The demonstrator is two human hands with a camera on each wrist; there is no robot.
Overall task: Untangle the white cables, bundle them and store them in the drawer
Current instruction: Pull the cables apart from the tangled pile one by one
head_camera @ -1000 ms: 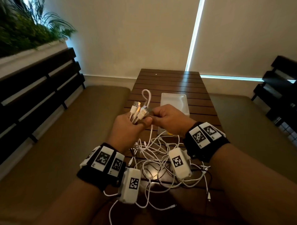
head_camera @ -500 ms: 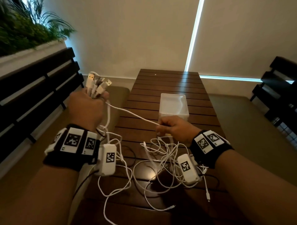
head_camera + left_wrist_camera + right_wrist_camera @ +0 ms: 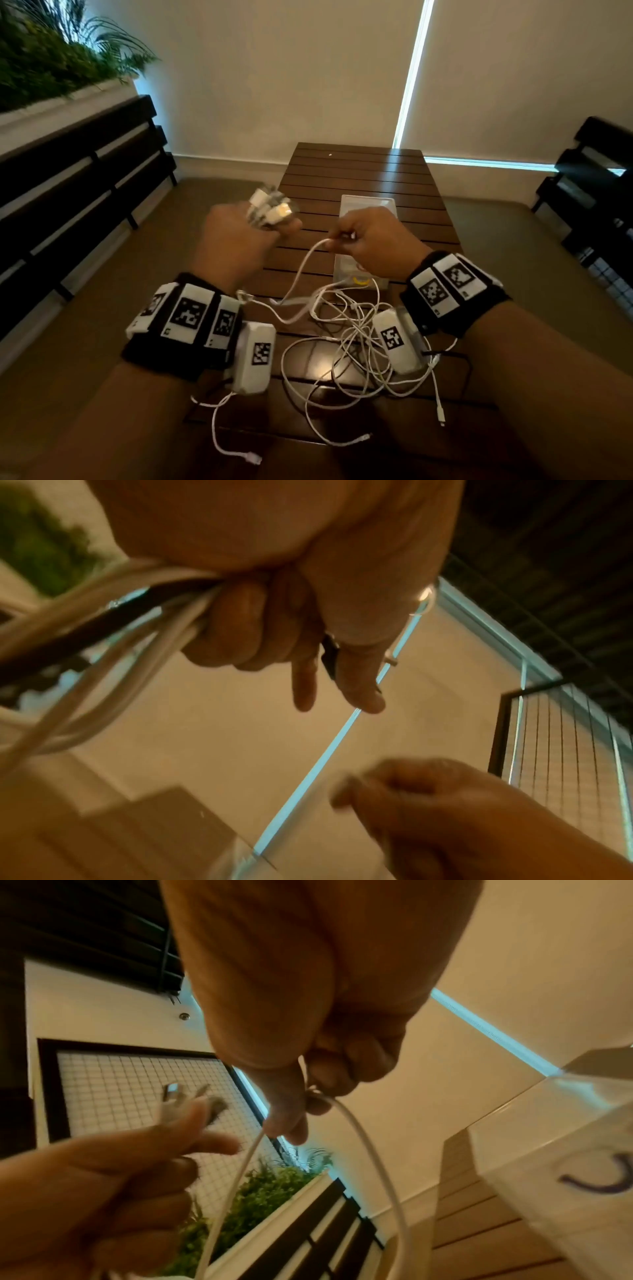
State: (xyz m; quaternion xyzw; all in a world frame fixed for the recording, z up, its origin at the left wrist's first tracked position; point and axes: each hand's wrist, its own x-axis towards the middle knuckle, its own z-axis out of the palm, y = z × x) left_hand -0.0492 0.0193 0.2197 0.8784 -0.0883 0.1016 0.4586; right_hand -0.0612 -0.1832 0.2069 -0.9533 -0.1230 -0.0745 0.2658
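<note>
My left hand (image 3: 239, 240) grips a bunch of white cables, their plug ends (image 3: 270, 209) sticking up out of the fist. In the left wrist view the cable strands (image 3: 113, 620) run out under the curled fingers (image 3: 240, 620). My right hand (image 3: 370, 240) pinches one white cable (image 3: 301, 270) between thumb and forefinger; the right wrist view shows it looping down (image 3: 369, 1150) from the pinch. The rest of the white cables (image 3: 346, 342) lie tangled on the wooden table (image 3: 359, 178) below both wrists. A translucent white drawer box (image 3: 368, 205) stands just beyond my right hand.
A dark slatted bench (image 3: 78, 171) with plants (image 3: 44, 65) above runs along the left. Another dark bench (image 3: 592, 192) stands at the right. Loose cable ends (image 3: 253, 457) hang over the table's near edge.
My left hand swung out to the left with the cable bunch, then came back toward the middle. My right hand rose off the table, still pinching a single cable.
</note>
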